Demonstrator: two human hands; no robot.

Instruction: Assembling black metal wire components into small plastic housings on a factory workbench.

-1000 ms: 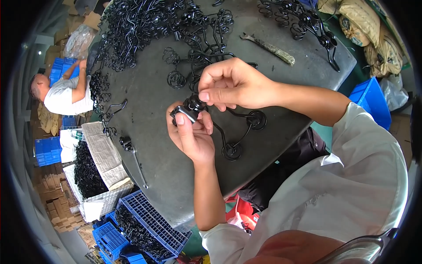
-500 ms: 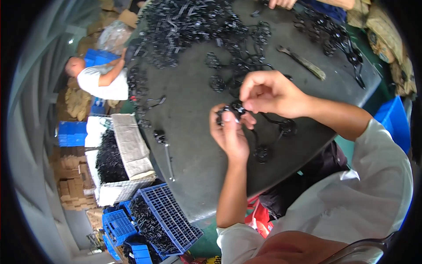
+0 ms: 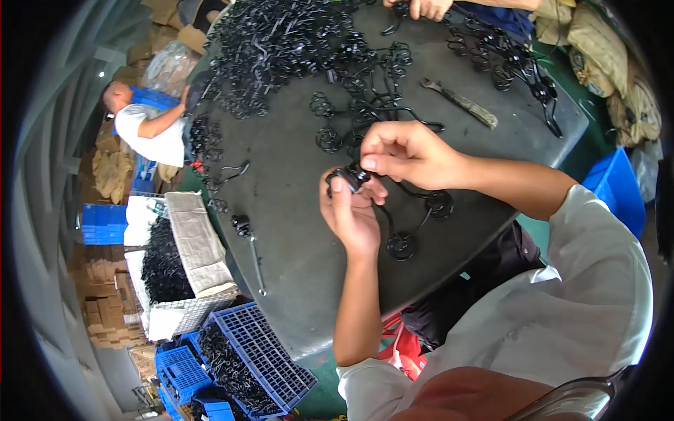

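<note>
My left hand [image 3: 356, 214] is closed around a black coiled metal part [image 3: 349, 179], the thumb lying over it. Against the part's right end, the thumb and bent fingers of my right hand [image 3: 414, 156] are pinched together. Both hands are just above the dark table [image 3: 302, 295]. Right under them lies a black bent-wire piece with round coiled ends [image 3: 401, 245], partly hidden by my hands. More black coiled wire pieces [image 3: 328, 139] lie just beyond my fingers.
A large heap of black wire parts [image 3: 281, 49] covers the far left of the table. A wrench [image 3: 460, 103] lies to the right, a thin metal rod [image 3: 258, 266] to the left. Blue crates [image 3: 263, 358] stand beside the table. Another person's hand [image 3: 428, 8] works opposite.
The whole view has shifted slightly, so the table and things on it sit further left. My hands keep the same grip on the coiled part, with little visible finger movement.
</note>
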